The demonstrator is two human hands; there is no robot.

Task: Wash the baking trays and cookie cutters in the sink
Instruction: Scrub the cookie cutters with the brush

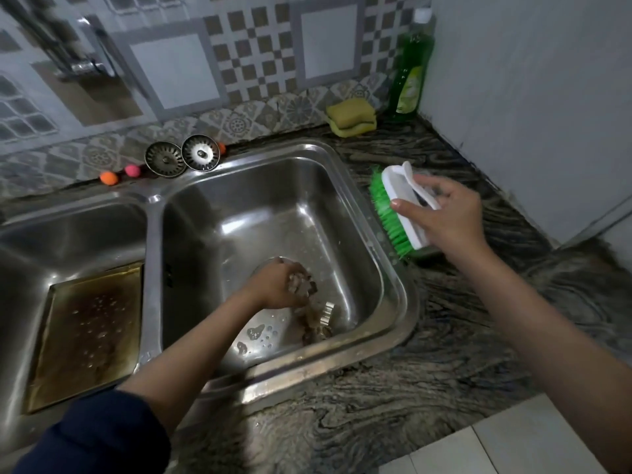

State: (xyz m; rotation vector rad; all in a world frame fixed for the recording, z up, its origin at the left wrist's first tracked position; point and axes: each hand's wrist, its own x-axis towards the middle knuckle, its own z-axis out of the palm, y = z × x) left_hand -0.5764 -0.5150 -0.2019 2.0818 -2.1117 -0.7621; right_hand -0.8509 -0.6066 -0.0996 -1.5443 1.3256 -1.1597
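My left hand is down in the right sink basin, its fingers curled round a metal cookie cutter. More cutters lie on the wet basin floor just right of that hand. My right hand grips a white scrubbing brush with green bristles, over the counter right of the sink. A dirty, browned baking tray lies in the left basin, with water drops on it.
A green dish-soap bottle and a yellow sponge stand in the back right corner. Two metal strainers and small orange and pink balls line the ledge behind the sinks. The tap is at the upper left.
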